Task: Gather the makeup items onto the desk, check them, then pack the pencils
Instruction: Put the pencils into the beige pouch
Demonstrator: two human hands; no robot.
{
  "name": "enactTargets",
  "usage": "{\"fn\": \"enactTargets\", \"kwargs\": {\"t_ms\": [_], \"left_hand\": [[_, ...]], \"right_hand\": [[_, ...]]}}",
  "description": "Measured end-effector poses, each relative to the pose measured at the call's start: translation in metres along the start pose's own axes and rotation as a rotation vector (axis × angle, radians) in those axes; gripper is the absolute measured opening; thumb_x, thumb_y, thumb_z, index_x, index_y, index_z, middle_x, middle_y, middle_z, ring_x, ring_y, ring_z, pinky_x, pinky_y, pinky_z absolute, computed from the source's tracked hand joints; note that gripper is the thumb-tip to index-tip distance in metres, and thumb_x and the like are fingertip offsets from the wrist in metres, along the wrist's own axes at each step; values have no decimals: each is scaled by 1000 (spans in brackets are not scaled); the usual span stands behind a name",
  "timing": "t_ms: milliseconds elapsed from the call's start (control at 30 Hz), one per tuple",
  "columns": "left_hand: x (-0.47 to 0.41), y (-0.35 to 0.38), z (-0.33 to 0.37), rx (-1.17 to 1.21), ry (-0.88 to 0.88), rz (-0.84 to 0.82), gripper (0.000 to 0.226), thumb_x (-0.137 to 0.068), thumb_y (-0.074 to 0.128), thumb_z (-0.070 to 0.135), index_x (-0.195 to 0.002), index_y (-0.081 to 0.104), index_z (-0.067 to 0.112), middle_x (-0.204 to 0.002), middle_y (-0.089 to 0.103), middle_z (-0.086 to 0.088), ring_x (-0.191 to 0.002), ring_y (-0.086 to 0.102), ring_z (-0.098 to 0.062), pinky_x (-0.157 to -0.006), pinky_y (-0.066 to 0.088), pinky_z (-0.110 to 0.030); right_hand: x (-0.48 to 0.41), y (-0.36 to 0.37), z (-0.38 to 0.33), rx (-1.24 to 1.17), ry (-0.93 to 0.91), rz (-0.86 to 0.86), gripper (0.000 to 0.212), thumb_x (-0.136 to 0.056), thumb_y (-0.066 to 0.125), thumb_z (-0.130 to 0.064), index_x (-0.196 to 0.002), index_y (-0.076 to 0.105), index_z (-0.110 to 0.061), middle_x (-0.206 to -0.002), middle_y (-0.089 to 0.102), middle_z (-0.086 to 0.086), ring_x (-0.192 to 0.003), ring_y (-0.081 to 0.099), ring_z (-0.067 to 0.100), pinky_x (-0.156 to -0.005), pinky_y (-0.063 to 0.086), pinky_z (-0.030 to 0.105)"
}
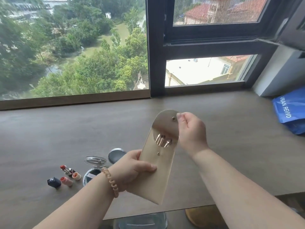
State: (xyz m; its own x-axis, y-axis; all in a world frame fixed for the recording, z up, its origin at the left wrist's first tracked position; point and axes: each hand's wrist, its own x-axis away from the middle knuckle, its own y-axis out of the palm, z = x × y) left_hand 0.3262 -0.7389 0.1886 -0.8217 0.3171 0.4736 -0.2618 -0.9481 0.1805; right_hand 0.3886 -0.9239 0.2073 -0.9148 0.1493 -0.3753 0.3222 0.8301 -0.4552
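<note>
**Pencil pouch, flap up, pencils seated**

Head view. We hold the beige pouch (155, 171) tilted above the desk (231, 146), mouth uppermost so, as we judge, the gold-ended pencils (162, 141) stay inside. Our left hand (135, 167), forearm reaching in from lower left, has fingers closed round the pouch's lower body, thumb across its front. Our right hand (189, 128), wrist bent inward, pinches the edge of the raised flap (165, 119) between curled fingers, seemingly ready to press the snap shut. On the desk at left: lipsticks (68, 175), an open compact (92, 171), a dark round jar (116, 154). Far right, a blue bag (290, 113)
</note>
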Motion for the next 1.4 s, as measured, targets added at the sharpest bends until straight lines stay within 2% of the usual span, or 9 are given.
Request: {"fn": "enactTargets", "kwargs": {"t_ms": [133, 233, 367, 500, 667, 833, 1000, 1233, 1400], "left_hand": [[10, -2, -9, 5, -18, -63, 37, -62, 72, 3, -98, 67, 2, -91, 70, -16, -78, 66, -28, -77, 55, -41], [11, -1, -9, -1, 2, -27, 37, -62, 73, 4, -98, 67, 4, -91, 71, -14, -79, 67, -26, -79, 54, -41], [11, -2, -8, -41, 28, 31, 39, -62, 74, 5, -100, 66, 4, -94, 73, -13, -82, 69, -26, -81, 55, -43], [11, -1, -10, -109, 26, 43, 44, -63, 76, 8, -105, 64, 5, -102, 71, -19, -90, 68, -32, -86, 54, -50], [13, 5, -15, -102, 26, -25, 50, -60, 79, 13, -108, 63, 8, -101, 71, -15, -90, 67, -27, -81, 55, -44], [19, 1, -14, -117, 24, -131, 52, -63, 78, 7, -112, 59, 5, -97, 71, -8, -87, 67, -21, -76, 56, -34], [21, 1, -21, -76, 40, -156, 49, -61, 77, 6, -108, 61, 7, -97, 72, -8, -86, 67, -21, -74, 56, -34], [9, -1, -30, 60, 35, -38, 44, -65, 72, 4, -107, 60, 4, -93, 73, -11, -79, 69, -23, -67, 56, -33], [-16, 1, -49, 109, -5, 48, 40, -66, 72, 8, -105, 61, 6, -94, 74, -11, -81, 70, -23, -67, 56, -34]], "right_hand": [[-30, -12, 18, 202, 197, -165, 21, -93, 52, -29, -86, 64, -14, -73, 61, -2, -74, 54, 21, -65, 41, 31], [-21, -5, 25, 571, 8, -214, 24, -85, 59, -27, -108, 61, -24, -104, 60, 2, -102, 52, 28, -85, 37, 38], [-5, -1, 1, 262, -145, -342, 21, -80, 41, -29, -79, 62, -23, -73, 60, -9, -82, 59, 21, -77, 43, 37], [7, 12, -8, 407, -158, -663, 43, -90, 40, -58, -68, 45, -22, -64, 53, -7, -70, 53, 20, -62, 41, 35], [7, 17, -2, 302, -232, -635, 47, -89, 49, -52, -65, 55, -11, -73, 59, 3, -73, 54, 23, -69, 45, 40], [-15, 0, 1, 225, -116, -617, 49, -84, 62, -46, -51, 40, -18, -52, 46, -4, -54, 43, 12, -58, 37, 34], [-26, 1, 9, 269, -115, -608, 56, -81, 55, -62, -53, 42, -16, -52, 47, -2, -54, 45, 14, -58, 38, 35], [5, 1, 42, -28, 278, 40, 54, -81, 36, -67, -97, 55, -20, -88, 61, -3, -81, 55, 16, -68, 36, 27], [51, 26, 70, -311, 798, -301, 30, -89, 57, -40, -101, 61, -12, -90, 69, 8, -74, 64, 20, -63, 47, 25]]}}
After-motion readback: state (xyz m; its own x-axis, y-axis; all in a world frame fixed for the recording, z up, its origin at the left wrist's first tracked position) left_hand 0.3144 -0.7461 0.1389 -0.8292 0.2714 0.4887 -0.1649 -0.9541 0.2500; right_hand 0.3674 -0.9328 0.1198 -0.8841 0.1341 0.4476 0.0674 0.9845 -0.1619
